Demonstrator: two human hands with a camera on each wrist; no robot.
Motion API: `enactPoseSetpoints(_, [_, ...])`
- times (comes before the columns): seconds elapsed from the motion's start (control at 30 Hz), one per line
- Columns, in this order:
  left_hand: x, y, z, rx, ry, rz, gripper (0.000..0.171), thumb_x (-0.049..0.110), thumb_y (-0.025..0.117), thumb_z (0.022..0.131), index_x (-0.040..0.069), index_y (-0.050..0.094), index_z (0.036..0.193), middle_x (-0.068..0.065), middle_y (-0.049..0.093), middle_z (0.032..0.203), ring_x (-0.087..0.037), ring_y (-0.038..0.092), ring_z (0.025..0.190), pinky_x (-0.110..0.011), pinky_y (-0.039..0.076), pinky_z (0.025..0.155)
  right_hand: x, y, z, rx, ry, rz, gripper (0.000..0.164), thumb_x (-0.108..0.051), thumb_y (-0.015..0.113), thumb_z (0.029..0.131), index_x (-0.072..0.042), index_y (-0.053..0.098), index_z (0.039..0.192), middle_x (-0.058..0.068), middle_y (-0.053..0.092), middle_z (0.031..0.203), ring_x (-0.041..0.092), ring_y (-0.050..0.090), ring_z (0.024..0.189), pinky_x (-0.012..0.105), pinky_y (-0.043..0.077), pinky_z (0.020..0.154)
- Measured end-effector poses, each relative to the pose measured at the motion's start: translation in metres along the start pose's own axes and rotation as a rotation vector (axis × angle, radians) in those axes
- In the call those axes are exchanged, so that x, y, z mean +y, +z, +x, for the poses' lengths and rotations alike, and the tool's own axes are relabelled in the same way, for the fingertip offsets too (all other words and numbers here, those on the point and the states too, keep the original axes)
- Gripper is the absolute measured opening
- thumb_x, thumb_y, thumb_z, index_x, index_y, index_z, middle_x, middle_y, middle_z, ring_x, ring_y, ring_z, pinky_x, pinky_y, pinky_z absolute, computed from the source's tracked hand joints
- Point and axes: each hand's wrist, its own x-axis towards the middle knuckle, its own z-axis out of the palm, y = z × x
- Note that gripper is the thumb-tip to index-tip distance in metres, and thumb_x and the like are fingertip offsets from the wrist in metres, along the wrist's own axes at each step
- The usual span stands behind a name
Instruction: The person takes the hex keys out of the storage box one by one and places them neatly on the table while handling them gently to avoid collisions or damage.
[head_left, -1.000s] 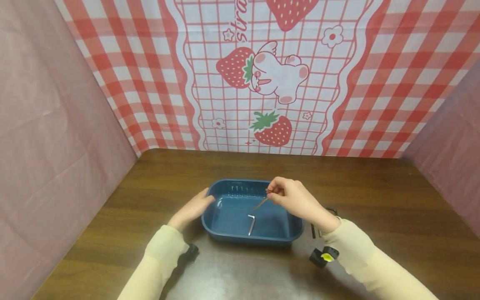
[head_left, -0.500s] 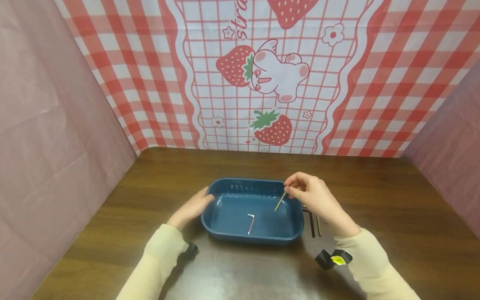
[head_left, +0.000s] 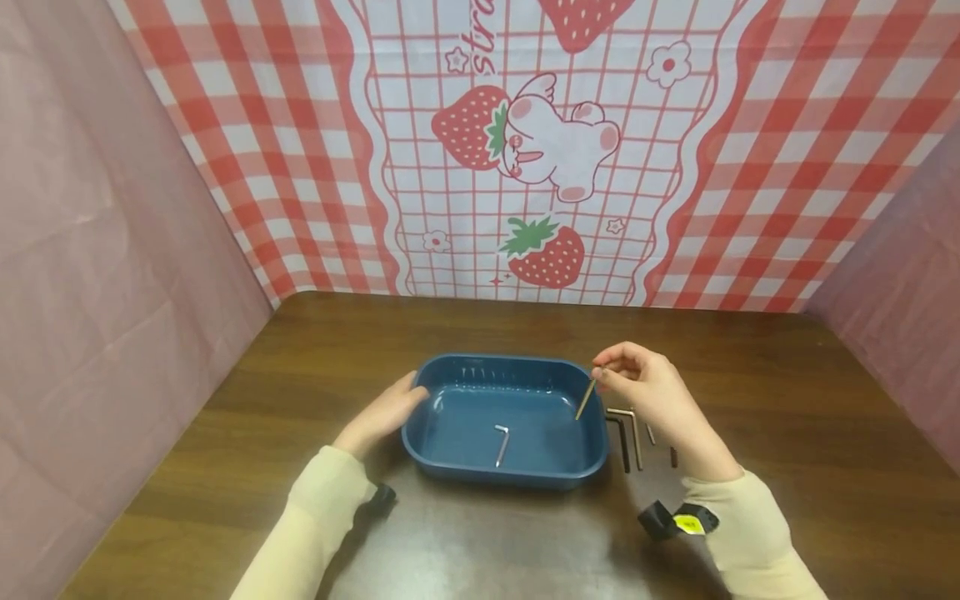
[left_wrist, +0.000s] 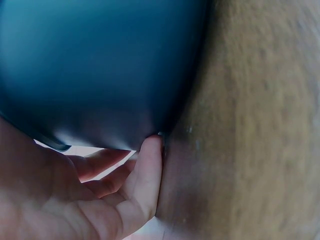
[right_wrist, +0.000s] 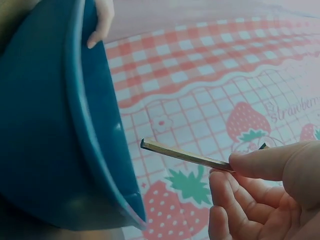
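A blue rectangular tray (head_left: 504, 477) stands on the wooden table, and one silver hex key (head_left: 502, 447) lies inside it. My left hand (head_left: 384, 414) holds the tray's left end, thumb over the rim and the other fingers along the outer wall. In the left wrist view, fingertips (left_wrist: 151, 145) rest low against that wall. Thumb and fingers of my right hand (head_left: 651, 385) pinch a gold-coloured hex key (right_wrist: 187, 157) near its bent end. Its long arm slants down over the tray's right end; the short arm is mostly hidden behind the thumb.
Right of the tray, a black hex key (head_left: 626, 450) and a bronze one (head_left: 638, 442) lie on the table (head_left: 480, 546). More small keys (head_left: 673, 457) lie partly hidden under my right wrist. A checked strawberry cloth (head_left: 315, 200) hangs behind the table, with pink drapes at both sides.
My right hand has moved right with the gold hex key, from over the tray's middle to its right end. Keys on the table have come into view. My left hand stays put.
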Motion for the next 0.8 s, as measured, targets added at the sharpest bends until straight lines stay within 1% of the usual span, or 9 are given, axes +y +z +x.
enactPoseSetpoints(0.1, [0.0, 0.0, 0.0, -0.005, -0.002, -0.003, 0.044, 0.019, 0.04, 0.09, 0.0, 0.042, 0.129, -0.016, 0.051, 0.124, -0.029, 0.048, 0.114, -0.048, 0.036, 0.099, 0.0, -0.005, 0.001, 0.018, 0.0, 0.005, 0.024, -0.011, 0.061, 0.085, 0.005, 0.056, 0.102, 0.015, 0.064, 0.087, 0.007, 0.063, 0.069, 0.019, 0.05, 0.064])
enactPoseSetpoints(0.27, [0.0, -0.001, 0.001, -0.01, -0.005, -0.008, 0.046, 0.019, 0.039, 0.09, 0.0, 0.04, 0.132, -0.016, 0.049, 0.128, -0.03, 0.047, 0.117, -0.049, 0.034, 0.1, 0.001, -0.013, 0.001, 0.046, 0.006, 0.016, 0.029, -0.012, 0.062, 0.084, 0.008, 0.056, 0.104, 0.015, 0.065, 0.087, 0.002, 0.06, 0.067, 0.017, 0.049, 0.061])
enactPoseSetpoints(0.43, [0.0, -0.001, 0.0, -0.012, -0.007, -0.008, 0.046, 0.019, 0.039, 0.09, -0.001, 0.039, 0.132, -0.017, 0.049, 0.129, -0.031, 0.046, 0.118, -0.049, 0.034, 0.101, 0.002, -0.017, 0.0, 0.057, 0.009, 0.009, 0.026, -0.012, 0.063, 0.084, 0.007, 0.057, 0.101, 0.014, 0.065, 0.086, 0.001, 0.059, 0.066, 0.018, 0.05, 0.06])
enactPoseSetpoints(0.53, [0.0, -0.001, 0.0, -0.009, -0.004, -0.015, 0.047, 0.019, 0.039, 0.09, -0.001, 0.038, 0.132, -0.018, 0.048, 0.129, -0.031, 0.045, 0.119, -0.049, 0.033, 0.101, 0.004, -0.019, 0.001, 0.071, 0.007, -0.031, 0.023, -0.014, 0.063, 0.084, 0.004, 0.059, 0.099, 0.013, 0.066, 0.085, -0.001, 0.058, 0.066, 0.019, 0.049, 0.059])
enactPoseSetpoints(0.67, [-0.001, -0.001, 0.001, -0.01, 0.0, -0.014, 0.047, 0.019, 0.039, 0.09, -0.001, 0.038, 0.133, -0.018, 0.047, 0.13, -0.032, 0.044, 0.12, -0.049, 0.032, 0.102, 0.008, -0.023, 0.002, 0.081, 0.023, -0.073, 0.024, -0.017, 0.062, 0.085, 0.003, 0.06, 0.098, 0.014, 0.066, 0.088, 0.001, 0.059, 0.069, 0.019, 0.049, 0.061])
enactPoseSetpoints(0.8, [-0.002, -0.001, 0.002, -0.013, -0.002, -0.002, 0.047, 0.02, 0.038, 0.09, -0.001, 0.038, 0.132, -0.018, 0.048, 0.13, -0.031, 0.045, 0.12, -0.049, 0.033, 0.102, 0.011, -0.027, 0.002, 0.066, 0.047, -0.056, 0.027, -0.018, 0.06, 0.086, 0.005, 0.057, 0.1, 0.015, 0.066, 0.089, 0.001, 0.06, 0.069, 0.019, 0.051, 0.063])
